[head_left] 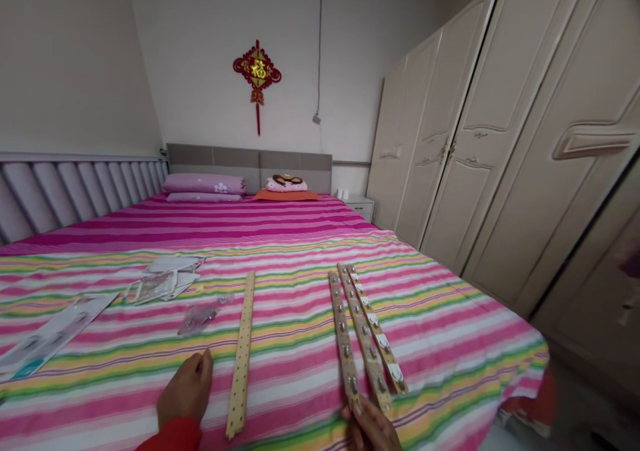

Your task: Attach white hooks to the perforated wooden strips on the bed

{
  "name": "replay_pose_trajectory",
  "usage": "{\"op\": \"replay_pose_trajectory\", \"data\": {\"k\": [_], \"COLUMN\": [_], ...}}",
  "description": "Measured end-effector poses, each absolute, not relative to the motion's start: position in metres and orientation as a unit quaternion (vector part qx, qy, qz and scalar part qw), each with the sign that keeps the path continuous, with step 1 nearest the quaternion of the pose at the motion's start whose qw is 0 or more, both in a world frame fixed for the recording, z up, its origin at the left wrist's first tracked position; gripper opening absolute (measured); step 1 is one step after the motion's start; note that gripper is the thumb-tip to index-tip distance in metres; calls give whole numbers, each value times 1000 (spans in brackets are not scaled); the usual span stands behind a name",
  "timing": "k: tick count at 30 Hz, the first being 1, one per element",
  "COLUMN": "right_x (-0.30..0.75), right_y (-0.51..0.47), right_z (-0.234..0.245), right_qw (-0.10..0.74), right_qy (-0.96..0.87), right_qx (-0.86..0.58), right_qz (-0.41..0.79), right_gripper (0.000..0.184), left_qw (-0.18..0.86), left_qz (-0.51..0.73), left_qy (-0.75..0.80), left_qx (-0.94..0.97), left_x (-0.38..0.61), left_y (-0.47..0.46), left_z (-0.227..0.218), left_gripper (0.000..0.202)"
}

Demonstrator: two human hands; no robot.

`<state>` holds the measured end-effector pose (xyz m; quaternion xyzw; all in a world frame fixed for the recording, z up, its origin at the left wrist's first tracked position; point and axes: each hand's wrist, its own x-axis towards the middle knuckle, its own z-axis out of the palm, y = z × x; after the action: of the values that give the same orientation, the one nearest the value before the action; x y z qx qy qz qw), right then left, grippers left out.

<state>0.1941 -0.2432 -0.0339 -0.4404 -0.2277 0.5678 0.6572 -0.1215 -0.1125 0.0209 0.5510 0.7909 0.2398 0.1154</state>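
My right hand (374, 426) pinches the near end of a wooden strip (343, 334) fitted with a row of small metal hooks. Beside that strip, to its right, lie a second wooden strip with metal hooks (364, 331) and a third strip with white pieces along it (379, 331). A bare wooden strip (242, 354), dotted with small holes, rests between my hands. Just left of it is my left hand (186, 388), fingers curled closed; whatever they may hold is hidden. Beyond this hand sits a clear plastic bag of small metal parts (200, 316).
Several plastic packets (167, 279) and a long clear package (57, 331) lie at the left on the striped bed sheet (290, 378). Folded bedding (205, 184) is at the headboard. A wardrobe (465, 138) stands right of the bed, and a rail (80, 178) runs along the left.
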Motion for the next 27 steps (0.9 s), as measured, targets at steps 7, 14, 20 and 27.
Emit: {"op": "replay_pose_trajectory", "data": {"k": [7,14,20,27], "right_x": [195,203,209,214], "right_y": [-240,-240,-241,-243], "right_z": [-41,-50,-52,-48], "right_qw": [676,708,702,685], "right_qy": [-189,-105,-129,-160], "right_qx": [-423,-387,-407,-437], "right_qz": [573,581,570,561], "right_gripper": [47,43,42,46], "left_qw": [103,121,118,106], "left_qz": [257,228,231,250], "left_qy": [786,796,794,788], "left_qx": [553,548,550,553], "left_x": [-121,-119,-119,-121], "left_y": [-113,-114,-112,-112], "left_z": [22,26,23,20], "left_gripper": [43,46,45,44]}}
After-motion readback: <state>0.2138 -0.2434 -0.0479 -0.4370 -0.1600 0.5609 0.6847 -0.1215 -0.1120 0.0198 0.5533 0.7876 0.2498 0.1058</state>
